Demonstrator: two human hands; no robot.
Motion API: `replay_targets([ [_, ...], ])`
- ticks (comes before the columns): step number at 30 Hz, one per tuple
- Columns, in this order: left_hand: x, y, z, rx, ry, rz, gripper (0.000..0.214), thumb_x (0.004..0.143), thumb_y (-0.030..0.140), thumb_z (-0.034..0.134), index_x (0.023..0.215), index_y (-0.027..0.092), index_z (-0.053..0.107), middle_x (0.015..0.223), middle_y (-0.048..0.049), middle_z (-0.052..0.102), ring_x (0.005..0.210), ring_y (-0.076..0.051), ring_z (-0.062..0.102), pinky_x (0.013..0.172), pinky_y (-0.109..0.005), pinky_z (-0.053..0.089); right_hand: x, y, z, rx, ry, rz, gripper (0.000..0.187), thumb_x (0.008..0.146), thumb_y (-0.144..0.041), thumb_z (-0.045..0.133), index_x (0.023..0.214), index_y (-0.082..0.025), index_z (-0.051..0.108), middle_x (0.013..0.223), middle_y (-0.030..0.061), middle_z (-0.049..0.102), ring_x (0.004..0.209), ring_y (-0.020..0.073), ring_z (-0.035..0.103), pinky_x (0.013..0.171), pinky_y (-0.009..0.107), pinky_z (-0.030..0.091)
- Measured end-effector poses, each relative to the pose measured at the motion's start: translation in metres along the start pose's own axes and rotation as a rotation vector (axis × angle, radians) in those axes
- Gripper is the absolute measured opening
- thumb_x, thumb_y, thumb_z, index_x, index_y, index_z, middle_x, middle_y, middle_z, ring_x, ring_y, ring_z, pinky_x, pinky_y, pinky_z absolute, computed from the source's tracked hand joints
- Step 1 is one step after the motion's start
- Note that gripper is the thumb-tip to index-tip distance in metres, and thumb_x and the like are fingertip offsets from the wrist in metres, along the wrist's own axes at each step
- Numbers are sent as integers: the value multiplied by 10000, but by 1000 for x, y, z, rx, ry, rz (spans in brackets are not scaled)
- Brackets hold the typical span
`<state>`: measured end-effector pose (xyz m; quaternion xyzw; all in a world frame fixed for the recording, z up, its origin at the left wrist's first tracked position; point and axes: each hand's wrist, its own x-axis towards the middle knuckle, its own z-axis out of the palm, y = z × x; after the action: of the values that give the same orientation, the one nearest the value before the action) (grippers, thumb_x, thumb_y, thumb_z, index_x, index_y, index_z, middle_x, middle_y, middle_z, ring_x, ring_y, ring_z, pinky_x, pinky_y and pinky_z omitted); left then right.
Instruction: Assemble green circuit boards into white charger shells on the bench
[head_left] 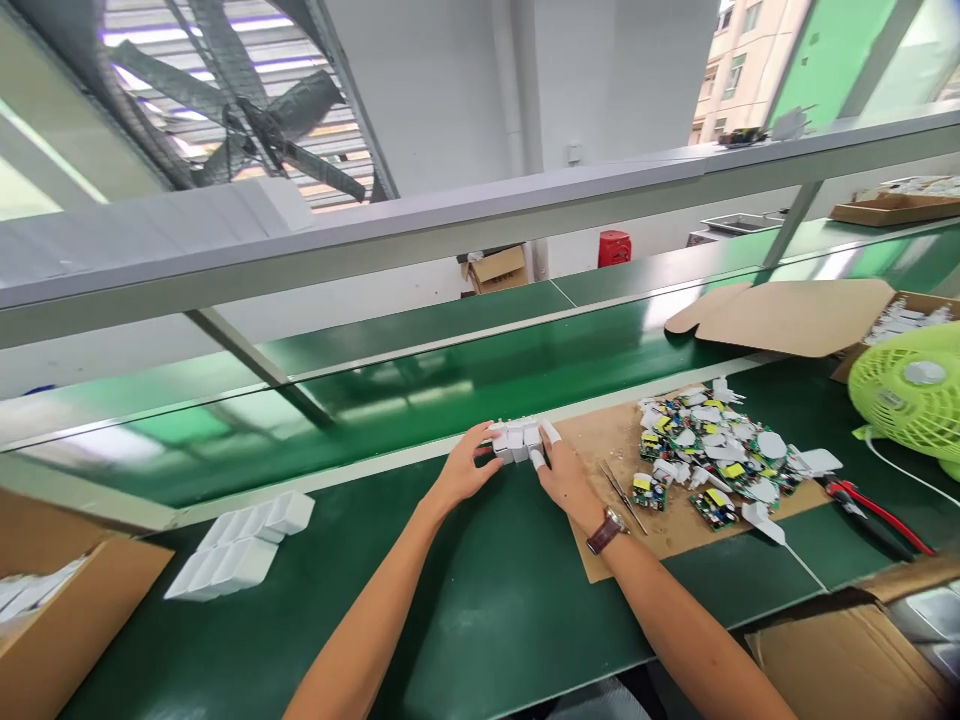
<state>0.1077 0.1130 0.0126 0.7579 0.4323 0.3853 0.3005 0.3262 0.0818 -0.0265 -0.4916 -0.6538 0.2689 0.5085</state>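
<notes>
Both my hands reach out over the green bench and hold a short row of small white plastic casings (516, 439) between them. My left hand (463, 470) presses on the row's left end with its fingers closed around it. My right hand (561, 472), with white finger cots on two fingertips and a wristwatch at the wrist, grips the right end. The row rests at the near edge of the green conveyor belt (450, 380).
A pile of small circuit boards and white parts (709, 450) lies on a cardboard sheet (607, 440) to the right, with tweezers (622, 492) and red-handled cutters (874, 508). A green fan (911, 395) stands far right. Two rows of white casings (240, 545) lie at left beside a cardboard box (60, 620).
</notes>
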Motion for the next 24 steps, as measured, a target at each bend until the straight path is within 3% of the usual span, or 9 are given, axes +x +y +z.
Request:
replay_targets([
  [2,-13,4,-7,0,41,10,463,837,324,727,1281,229,636,1478,-152,546,1310,-283,591,980,-454,598,-3,-12,-5,-125,45,-138,570,902,-143,492,1471,-165,506,1422,180,577,1353,330,519,1172,580,403],
  [4,-30,7,-18,-9,102,-1,504,860,308,721,1346,254,604,1476,-144,552,1282,-273,608,957,-442,608,-7,-23,-6,-179,74,-284,510,932,-132,480,1434,-195,548,1341,167,630,1288,316,576,1131,555,460],
  [9,-80,-4,-67,-10,386,-257,465,844,325,742,1291,254,635,1464,-125,559,1108,-230,703,828,-346,642,-16,-41,5,-192,15,-574,444,989,-93,475,1402,-228,569,1162,120,709,1101,258,686,964,433,588],
  [13,-116,-27,-116,146,684,-452,443,883,356,686,1293,206,613,1591,-171,381,1118,-255,699,823,-374,642,-22,-46,14,-196,27,-568,465,1004,-112,471,1454,-224,511,1146,121,716,1068,252,705,916,409,614],
  [16,-129,-42,-146,277,824,-596,418,857,329,706,1232,157,638,1616,-215,307,1101,-284,698,918,-454,616,-23,-43,15,-183,34,-542,487,1003,-132,485,1481,-229,481,1156,118,718,1059,255,710,920,417,619],
  [20,-131,-50,-159,371,819,-691,440,767,271,761,1165,126,641,1444,-226,491,940,-241,715,956,-483,592,-24,-40,13,-179,9,-514,455,990,-116,470,1427,-224,533,1141,117,715,1069,254,703,938,426,609],
  [24,-116,-44,-136,378,673,-616,426,751,301,712,1126,120,620,1174,-141,630,820,-199,667,942,-481,580,-26,-41,12,-189,-59,-464,426,953,-101,470,1345,-205,599,1126,118,717,1049,249,700,947,410,601],
])
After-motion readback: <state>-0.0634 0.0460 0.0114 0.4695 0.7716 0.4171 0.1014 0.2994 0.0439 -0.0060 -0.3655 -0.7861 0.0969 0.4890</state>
